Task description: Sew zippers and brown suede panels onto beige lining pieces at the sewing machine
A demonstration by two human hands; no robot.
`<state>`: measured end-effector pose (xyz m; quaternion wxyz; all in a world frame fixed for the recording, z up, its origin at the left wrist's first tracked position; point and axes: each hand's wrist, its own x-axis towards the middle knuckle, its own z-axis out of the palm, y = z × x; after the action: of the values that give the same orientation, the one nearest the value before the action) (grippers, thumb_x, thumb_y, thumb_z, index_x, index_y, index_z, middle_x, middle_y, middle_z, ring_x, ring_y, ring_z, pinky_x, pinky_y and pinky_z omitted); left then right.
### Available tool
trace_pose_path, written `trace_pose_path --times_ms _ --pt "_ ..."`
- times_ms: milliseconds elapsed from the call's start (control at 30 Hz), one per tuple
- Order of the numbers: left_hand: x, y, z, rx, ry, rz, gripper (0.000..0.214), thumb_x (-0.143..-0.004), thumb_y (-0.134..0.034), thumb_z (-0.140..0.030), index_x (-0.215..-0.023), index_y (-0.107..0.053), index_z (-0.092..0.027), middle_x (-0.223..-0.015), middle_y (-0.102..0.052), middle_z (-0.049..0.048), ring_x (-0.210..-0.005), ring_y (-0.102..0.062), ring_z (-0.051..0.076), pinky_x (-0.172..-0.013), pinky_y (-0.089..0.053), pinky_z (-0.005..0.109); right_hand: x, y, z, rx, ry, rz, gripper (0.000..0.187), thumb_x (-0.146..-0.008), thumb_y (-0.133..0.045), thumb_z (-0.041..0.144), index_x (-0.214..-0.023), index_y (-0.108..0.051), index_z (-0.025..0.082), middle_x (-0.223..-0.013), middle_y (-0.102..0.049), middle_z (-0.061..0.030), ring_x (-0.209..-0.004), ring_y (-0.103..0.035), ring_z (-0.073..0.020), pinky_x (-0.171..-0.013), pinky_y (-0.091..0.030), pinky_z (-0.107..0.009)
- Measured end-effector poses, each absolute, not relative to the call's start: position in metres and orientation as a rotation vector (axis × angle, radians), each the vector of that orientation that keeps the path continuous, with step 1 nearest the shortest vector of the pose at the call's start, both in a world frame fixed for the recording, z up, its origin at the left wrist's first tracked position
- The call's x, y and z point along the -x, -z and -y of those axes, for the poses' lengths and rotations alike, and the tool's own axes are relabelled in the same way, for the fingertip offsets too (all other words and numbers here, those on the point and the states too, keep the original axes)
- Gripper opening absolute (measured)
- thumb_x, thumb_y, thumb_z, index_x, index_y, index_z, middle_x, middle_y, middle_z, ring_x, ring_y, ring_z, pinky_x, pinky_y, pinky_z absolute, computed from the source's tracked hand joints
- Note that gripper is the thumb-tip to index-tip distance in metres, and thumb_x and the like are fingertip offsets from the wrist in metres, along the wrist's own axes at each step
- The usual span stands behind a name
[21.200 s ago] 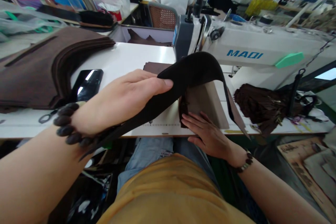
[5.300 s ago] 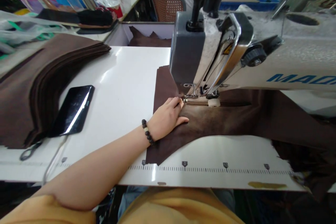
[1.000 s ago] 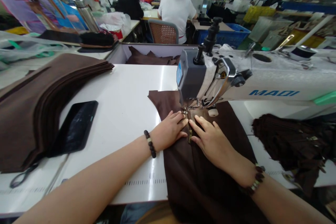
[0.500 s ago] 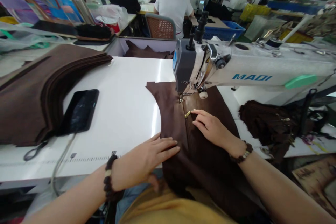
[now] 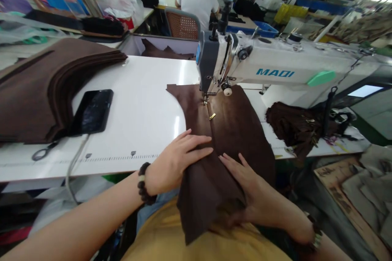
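A dark brown leather piece (image 5: pixel 245 126) lies beneath the needle of the sewing machine (image 5: pixel 220 65), its near end hanging towards my lap. A zipper with a gold pull (image 5: pixel 212 117) runs down its middle, just in front of the presser foot (image 5: pixel 206 100). My left hand (image 5: pixel 180 155) rests on the leather's left side, fingers stretched out and pointing right. On the other side of the zipper line, my right hand (image 5: pixel 251 187) lies against the leather with its fingers extended and apart. The leather folds up beside this palm; the right thumb is blurred and partly hidden.
Left on the white table (image 5: pixel 147 102) are a stack of brown leather pieces (image 5: pixel 27 85), a black phone (image 5: pixel 93 110) and its cable. A dark brown bundle (image 5: pixel 290 124) sits right, under the machine arm. A person in white (image 5: pixel 197 2) sits ahead.
My right hand has left the zipper pull and come down towards me onto the leather's near part. The leather's near end is now folded up. My left hand stays on the leather.
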<state>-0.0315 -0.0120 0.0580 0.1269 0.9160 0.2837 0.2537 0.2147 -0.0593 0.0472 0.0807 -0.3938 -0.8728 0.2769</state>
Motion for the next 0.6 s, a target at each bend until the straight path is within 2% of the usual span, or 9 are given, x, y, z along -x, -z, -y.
trace_pose_path --times_ms 100,167,233,333,433,533,600 --pt "0.012 -0.084 0.005 -2.359 -0.849 -0.776 0.027 -0.087 -0.036 -0.018 -0.096 -0.061 -0.017 -0.098 -0.063 0.0050 -0.090 -0.060 0.015 -0.085 -0.048 0.030 -0.207 -0.035 0.056 1.256 -0.745 2.385 0.051 -0.086 -0.046 0.034 -0.134 -0.034 0.019 -0.133 -0.043 -0.0094 -0.127 -0.033 -0.0234 -0.108 -0.009 -0.054" --pt "0.002 -0.094 0.002 -2.242 -0.942 -0.822 0.025 -0.089 -0.037 -0.022 -0.090 -0.061 -0.016 -0.088 -0.064 0.0041 -0.082 -0.061 0.014 -0.075 -0.050 0.026 -0.208 -0.027 0.053 1.296 -0.837 2.178 0.041 -0.090 -0.039 0.032 -0.129 -0.043 0.022 -0.129 -0.048 -0.0071 -0.124 -0.038 -0.0221 -0.108 -0.015 -0.051" --pt "0.000 -0.094 0.001 -2.203 -1.125 -0.952 0.022 -0.090 -0.040 -0.027 -0.094 -0.060 -0.017 -0.091 -0.063 0.0047 -0.086 -0.060 0.015 -0.077 -0.050 0.028 -0.213 -0.021 0.050 1.347 -0.987 1.972 0.043 -0.089 -0.042 0.038 -0.128 -0.045 0.021 -0.127 -0.050 -0.0067 -0.123 -0.039 -0.0228 -0.108 -0.022 -0.049" --pt "0.008 -0.077 0.005 -2.251 -1.357 -1.125 0.017 -0.089 -0.046 -0.027 -0.098 -0.057 -0.017 -0.098 -0.058 0.0058 -0.091 -0.056 0.016 -0.080 -0.047 0.029 -0.225 -0.018 0.046 1.422 -1.108 1.780 0.053 -0.085 -0.049 0.046 -0.130 -0.043 0.020 -0.130 -0.047 -0.0063 -0.126 -0.033 -0.0240 -0.108 -0.023 -0.046" --pt "0.017 -0.049 0.014 -2.512 -1.183 -1.104 0.014 -0.089 -0.048 -0.026 -0.091 -0.057 -0.016 -0.091 -0.055 0.0054 -0.082 -0.054 0.015 -0.072 -0.047 0.028 -0.232 -0.022 0.041 1.479 -1.119 1.735 0.056 -0.082 -0.052 0.050 -0.129 -0.044 0.021 -0.131 -0.046 -0.0055 -0.129 -0.027 -0.0256 -0.108 -0.021 -0.047" --pt "0.014 -0.028 0.021 -2.820 -0.898 -1.061 0.018 -0.090 -0.046 -0.029 -0.090 -0.057 -0.015 -0.082 -0.054 0.0047 -0.070 -0.049 0.016 -0.062 -0.041 0.029 -0.233 -0.027 0.035 1.473 -1.122 1.796 0.055 -0.081 -0.052 0.051 -0.127 -0.047 0.024 -0.129 -0.048 -0.0040 -0.129 -0.027 -0.0254 -0.108 -0.021 -0.046" --pt "0.007 -0.021 0.023 -2.930 -0.848 -1.057 0.019 -0.091 -0.042 -0.026 -0.089 -0.057 -0.014 -0.076 -0.053 0.0036 -0.065 -0.046 0.015 -0.057 -0.037 0.028 -0.234 -0.028 0.033 1.479 -1.130 1.830 0.056 -0.081 -0.052 0.052 -0.128 -0.045 0.023 -0.130 -0.047 -0.0046 -0.128 -0.028 -0.0259 -0.108 -0.020 -0.047"
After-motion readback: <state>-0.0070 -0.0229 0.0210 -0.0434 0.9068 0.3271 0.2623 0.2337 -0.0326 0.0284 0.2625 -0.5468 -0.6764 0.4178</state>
